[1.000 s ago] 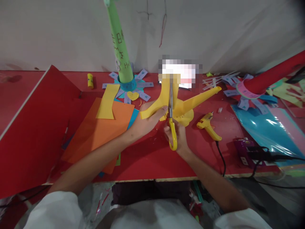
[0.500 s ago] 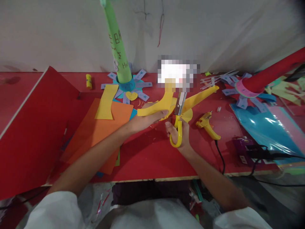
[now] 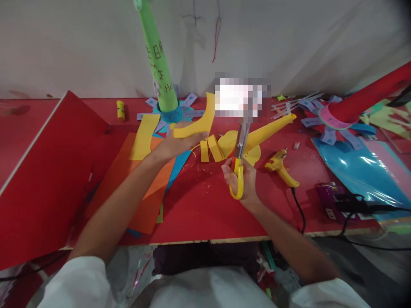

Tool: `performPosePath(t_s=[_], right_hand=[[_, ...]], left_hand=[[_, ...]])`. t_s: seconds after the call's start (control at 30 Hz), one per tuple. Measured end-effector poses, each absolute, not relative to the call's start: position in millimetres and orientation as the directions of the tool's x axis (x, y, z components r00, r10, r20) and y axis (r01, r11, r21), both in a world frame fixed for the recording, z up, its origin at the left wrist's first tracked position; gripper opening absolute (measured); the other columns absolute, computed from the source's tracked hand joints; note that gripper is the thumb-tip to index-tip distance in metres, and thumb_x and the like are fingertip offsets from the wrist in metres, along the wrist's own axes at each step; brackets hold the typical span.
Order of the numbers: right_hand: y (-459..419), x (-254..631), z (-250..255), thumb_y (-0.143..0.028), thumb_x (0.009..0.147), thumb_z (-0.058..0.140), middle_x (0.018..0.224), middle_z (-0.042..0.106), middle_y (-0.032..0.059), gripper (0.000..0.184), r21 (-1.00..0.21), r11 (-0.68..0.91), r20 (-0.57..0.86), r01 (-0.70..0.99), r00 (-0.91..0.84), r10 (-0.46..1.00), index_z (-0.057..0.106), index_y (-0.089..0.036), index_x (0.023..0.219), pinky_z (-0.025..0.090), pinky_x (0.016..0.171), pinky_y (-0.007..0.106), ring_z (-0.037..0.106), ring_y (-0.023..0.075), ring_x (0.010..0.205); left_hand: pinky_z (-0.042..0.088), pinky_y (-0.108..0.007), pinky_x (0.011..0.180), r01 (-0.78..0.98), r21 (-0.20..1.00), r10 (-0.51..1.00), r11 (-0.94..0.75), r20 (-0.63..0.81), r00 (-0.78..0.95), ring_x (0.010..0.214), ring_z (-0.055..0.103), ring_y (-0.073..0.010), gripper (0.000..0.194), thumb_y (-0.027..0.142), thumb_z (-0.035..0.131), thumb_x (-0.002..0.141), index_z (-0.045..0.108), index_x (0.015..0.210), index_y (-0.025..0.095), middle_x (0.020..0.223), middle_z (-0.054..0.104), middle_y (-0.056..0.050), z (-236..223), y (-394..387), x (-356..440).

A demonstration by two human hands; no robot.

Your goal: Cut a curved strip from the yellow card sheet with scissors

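Note:
A curved yellow paper strip (image 3: 195, 125) bends upward from my left hand (image 3: 176, 144), whose fingers are closed on it. In my right hand (image 3: 245, 179) is a pair of scissors (image 3: 239, 169) with yellow handles, its blades pointing away from me and apart from the strip. Behind the scissors lies a yellow paper cone (image 3: 272, 131) with rounded yellow paper petals (image 3: 228, 141) at its wide end. Small yellow paper pieces (image 3: 214, 147) sit on the red table (image 3: 199, 205) between my hands.
Orange sheets (image 3: 128, 171) and a yellow piece (image 3: 145, 137) lie at left, near a glue stick (image 3: 120, 110). A green paper tower (image 3: 162, 77) stands behind. To the right are a yellow glue gun (image 3: 282, 169) with its cord, a purple box (image 3: 330, 199) and a red paper cone (image 3: 369, 100).
My left hand has moved left with the yellow strip, away from the scissors. The small yellow pieces now show between my hands. My right hand stays nearly in place.

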State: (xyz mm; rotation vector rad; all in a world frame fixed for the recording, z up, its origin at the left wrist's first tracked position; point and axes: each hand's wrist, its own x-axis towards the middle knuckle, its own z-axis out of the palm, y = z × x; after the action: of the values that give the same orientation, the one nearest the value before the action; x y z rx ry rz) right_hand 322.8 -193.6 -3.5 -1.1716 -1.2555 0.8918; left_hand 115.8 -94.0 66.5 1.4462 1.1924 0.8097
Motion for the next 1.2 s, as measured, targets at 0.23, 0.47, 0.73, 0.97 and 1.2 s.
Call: performPosePath(t_s=[0.23,0.47,0.73,0.97,1.2], right_hand=[[-194.0,324.3,-8.7,-0.056,0.086,0.084,0.061,0.053,-0.0056,0.042,-0.978,0.153,0.172,0.138,0.136,0.976,0.06,-0.023,0.077,0.036,0.045,0.025,0.045,0.01,0.052],[-194.7,325.4,-5.1,-0.06,0.086,0.081,0.059,0.052,-0.0054,0.046,-0.967,0.136,0.152,0.216,0.059,0.987,0.056,-0.024,0.074,0.037,0.047,0.026,0.045,0.0108,0.051],[-196.9,326.1,-0.9,-0.069,0.087,0.074,0.057,0.05,-0.0056,0.051,-0.868,0.205,0.185,0.452,-0.089,0.979,0.054,-0.024,0.075,0.037,0.048,0.024,0.044,0.0099,0.049],[-196.9,327.9,-17.8,-0.05,0.096,0.071,0.06,0.056,-0.0028,0.039,-0.539,0.629,0.502,0.559,-0.387,0.774,0.055,-0.023,0.074,0.033,0.054,0.027,0.046,0.0108,0.052],[-195.4,326.3,-16.6,-0.03,0.101,0.066,0.062,0.06,-0.0019,0.029,-0.243,0.815,0.668,0.527,-0.518,0.534,0.055,-0.024,0.076,0.033,0.058,0.032,0.05,0.0134,0.054]], left_hand=[[0.054,-0.025,0.071,0.163,0.973,0.971,0.162,-0.187,0.15,0.073,0.064,-0.0154,0.024,0.022,0.09,0.08,0.067,0.075,0.017,0.061,0.061,0.0,64.7,-93.7,120.5],[0.023,-0.016,0.04,-0.354,0.86,0.904,0.368,-0.243,0.351,0.041,0.029,-0.003,0.044,0.029,0.067,0.105,0.054,0.064,0.017,0.052,0.033,0.008,60.7,-89.4,134.6],[0.023,-0.015,0.035,-0.695,0.618,0.919,0.367,-0.357,0.168,0.036,0.029,-0.0024,0.045,0.025,0.039,0.117,0.054,0.075,0.017,0.052,0.031,0.01,72.3,-86.0,129.8],[0.024,-0.013,0.034,-0.837,0.457,0.925,0.301,-0.355,0.139,0.038,0.033,-0.0033,0.043,0.03,0.034,0.119,0.053,0.082,0.02,0.054,0.038,0.007,97.9,-92.7,113.2],[0.03,-0.02,0.04,-0.512,0.803,0.948,0.304,-0.31,0.078,0.045,0.038,-0.0078,0.036,0.042,0.052,0.113,0.059,0.083,0.023,0.055,0.04,0.005,106.5,-100.3,104.2]])
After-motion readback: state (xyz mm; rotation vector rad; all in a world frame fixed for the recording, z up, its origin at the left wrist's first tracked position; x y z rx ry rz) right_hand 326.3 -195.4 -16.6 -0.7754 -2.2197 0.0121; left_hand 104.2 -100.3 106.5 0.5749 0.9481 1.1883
